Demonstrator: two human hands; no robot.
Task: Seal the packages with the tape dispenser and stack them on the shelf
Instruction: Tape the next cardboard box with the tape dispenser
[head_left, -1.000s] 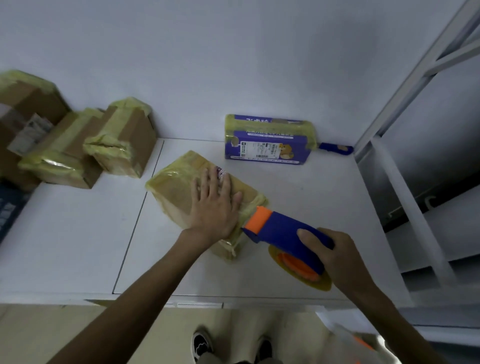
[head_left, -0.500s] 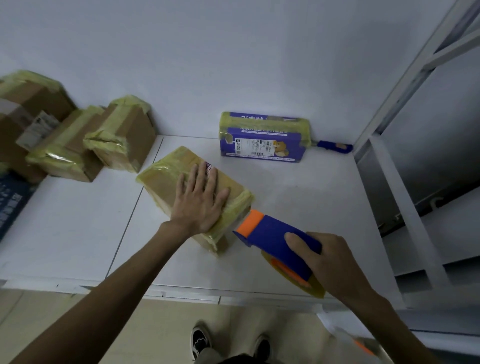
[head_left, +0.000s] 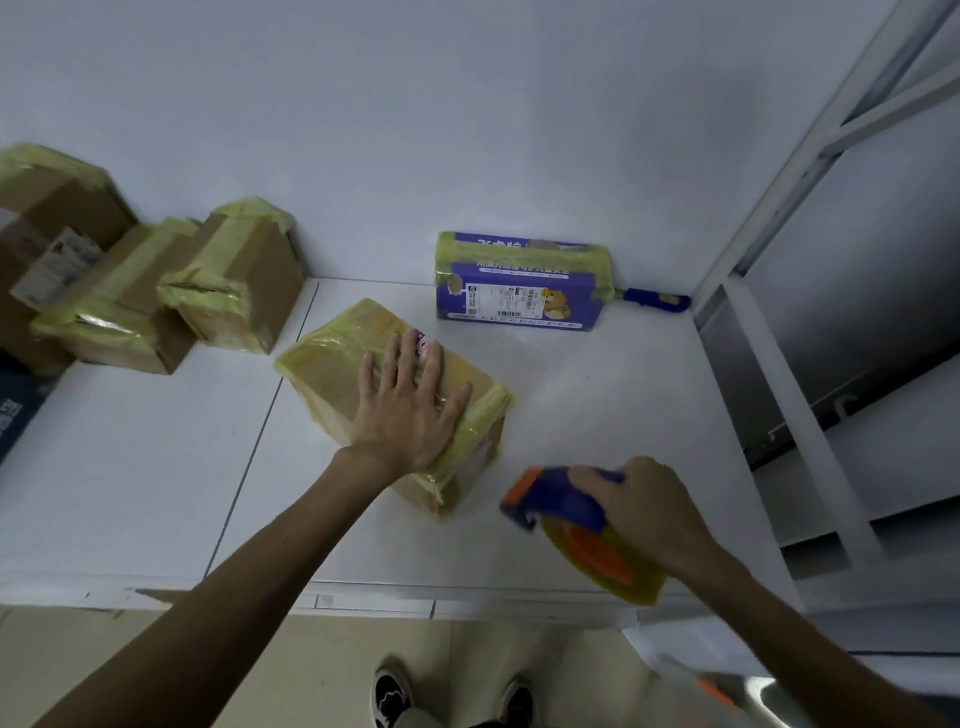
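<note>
Packages total five, all banded in yellow tape. Three stand clustered at the left rear of the table (head_left: 130, 467): a large box (head_left: 57, 202) at the far-left edge, a flat box (head_left: 114, 317) just beside it, and a cube-shaped box (head_left: 244, 280) touching the flat one. In front of this cluster, bare tabletop runs to the front edge.

The fourth package (head_left: 332, 364) lies at centre, set at an angle, just right of the table seam. The left hand (head_left: 410, 410) lies flat on its top with the fingers straight and spread, gripping nothing.

The fifth, a purple package (head_left: 519, 280), stands against the rear wall, with one blue handle (head_left: 654, 300) beside its right end.

One tape dispenser (head_left: 561, 506), motion-blurred, sits near the front edge, apart from the centre package's near corner. The right hand (head_left: 649, 504) holds it with the fingers curled over the body.

Bare surface separates the centre package from the shelf (head_left: 795, 426), which borders the table's right edge.
</note>
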